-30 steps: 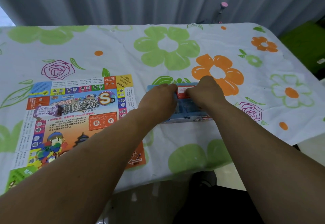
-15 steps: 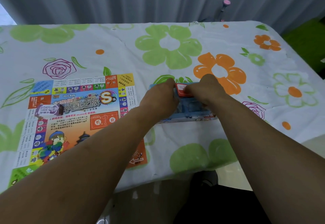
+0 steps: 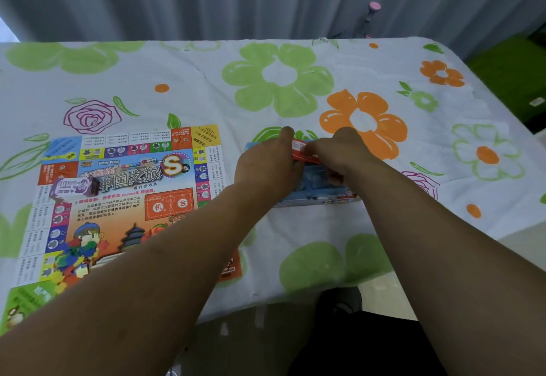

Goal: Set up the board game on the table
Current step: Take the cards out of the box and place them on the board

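Above the blue box, a small stack of red cards is held by both hands. The left hand curls its fingers round one end. The right hand pinches the other end. The box sits just right of the game board. A purple bundle of play money lies on the board. A flowery cloth is under it all.

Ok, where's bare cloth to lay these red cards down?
Free: the far tablecloth beyond the game board and blue box, and the cloth right of the box. Crowded: the board-to-box gap, crossed by the left forearm.
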### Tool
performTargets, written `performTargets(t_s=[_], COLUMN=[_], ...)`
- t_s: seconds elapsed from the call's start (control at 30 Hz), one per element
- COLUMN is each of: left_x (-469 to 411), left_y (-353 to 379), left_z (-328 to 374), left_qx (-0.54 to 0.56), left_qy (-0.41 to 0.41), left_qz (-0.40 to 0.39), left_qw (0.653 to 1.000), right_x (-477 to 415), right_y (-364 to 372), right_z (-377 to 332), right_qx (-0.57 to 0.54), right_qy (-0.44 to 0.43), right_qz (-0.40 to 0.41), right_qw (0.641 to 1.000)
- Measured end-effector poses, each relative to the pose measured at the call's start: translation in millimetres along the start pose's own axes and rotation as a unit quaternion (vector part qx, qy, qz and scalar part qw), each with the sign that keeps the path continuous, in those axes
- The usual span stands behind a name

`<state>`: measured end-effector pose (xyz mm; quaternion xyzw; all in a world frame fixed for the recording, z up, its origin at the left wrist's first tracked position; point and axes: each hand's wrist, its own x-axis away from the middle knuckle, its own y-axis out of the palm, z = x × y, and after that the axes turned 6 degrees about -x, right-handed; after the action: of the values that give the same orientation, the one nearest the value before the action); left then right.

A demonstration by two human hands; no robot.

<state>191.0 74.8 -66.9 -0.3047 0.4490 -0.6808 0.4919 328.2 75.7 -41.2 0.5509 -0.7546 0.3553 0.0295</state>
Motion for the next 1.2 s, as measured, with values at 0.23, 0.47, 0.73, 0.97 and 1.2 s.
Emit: performTargets(t_s=[0.23, 0.47, 0.73, 0.97, 1.2], left_x=[-0.1, -1.2, -1.5, 0.6, 3.9], left_y=[2.4, 0.6, 2.0, 1.4, -7.5], left_z=[0.0, 1.3, -0.9, -2.5, -6.2], left_qx=[-0.107, -0.157, -0.166, -0.153, -0.047], left_qy=[0.053, 0.065, 0.065, 0.079, 0.068], left_qz=[0.031, 0.024, 0.025, 0.024, 0.009], left_qw=[0.992, 0.985, 0.984, 0.985, 0.997], right_x=[-1.7, -5.2, -7.5, 0.6, 14.4], right_y=[-1.7, -3.2, -2.3, -6.8, -13.4], right_z=[2.3, 3.6, 0.8, -6.7, -18.2], right_qx=[-0.001, 0.056, 0.007, -0.122, -0.198], right_qy=[-0.007, -0.056, -0.064, 0.004, 0.008], right_qz=[0.011, 0.052, 0.085, 0.082, 0.093], right_qw=[1.000, 0.996, 0.994, 0.989, 0.976])
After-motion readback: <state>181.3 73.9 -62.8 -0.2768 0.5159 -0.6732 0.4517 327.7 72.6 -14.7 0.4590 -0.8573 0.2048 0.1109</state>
